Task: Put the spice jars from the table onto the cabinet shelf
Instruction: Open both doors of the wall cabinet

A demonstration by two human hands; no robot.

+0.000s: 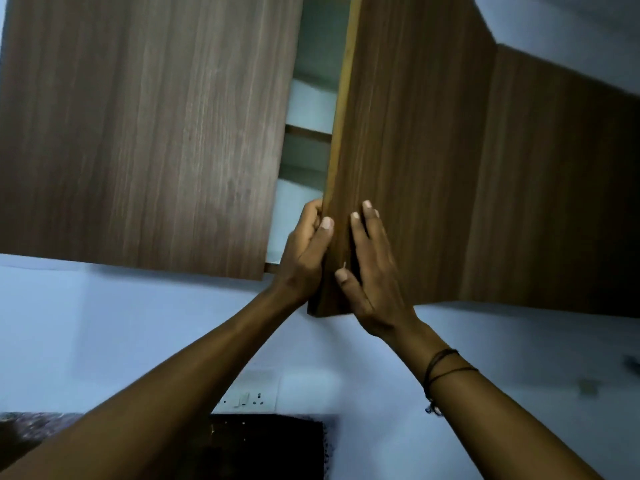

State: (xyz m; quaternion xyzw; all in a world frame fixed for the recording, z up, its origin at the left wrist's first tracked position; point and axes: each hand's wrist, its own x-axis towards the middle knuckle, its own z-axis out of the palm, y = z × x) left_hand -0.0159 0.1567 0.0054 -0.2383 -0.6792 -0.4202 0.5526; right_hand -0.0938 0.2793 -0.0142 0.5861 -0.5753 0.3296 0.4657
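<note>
Hands work together on one cabinet door: the left hand (306, 251) curls round the free edge of the right cabinet door (408, 150), fingers hooked behind the panel and thumb lying on its front, while the right hand (372, 271) lies flat against the door face with its fingers straight and holds nothing. That pairing makes sense as a way of controlling the swing, one hand pulling at the edge because no handle shows, the other steadying the panel so it does not jerk. A dark thread band (446, 367) circles the right wrist.

Beyond the hands, the door stands ajar at an angle, and the left cabinet door (145, 133) sits shut beside it. Through the gap between them pale shelves (308, 133) show inside the cabinet, stacked one above another; nothing can be made out on them in the narrow slice visible. Below the cabinet runs a light wall with a switch plate (252, 393), and under that a dark surface (270, 445).

Spice jars do not appear anywhere in view; they presumably wait on the table out of frame, so the shelving itself looks not yet begun.
</note>
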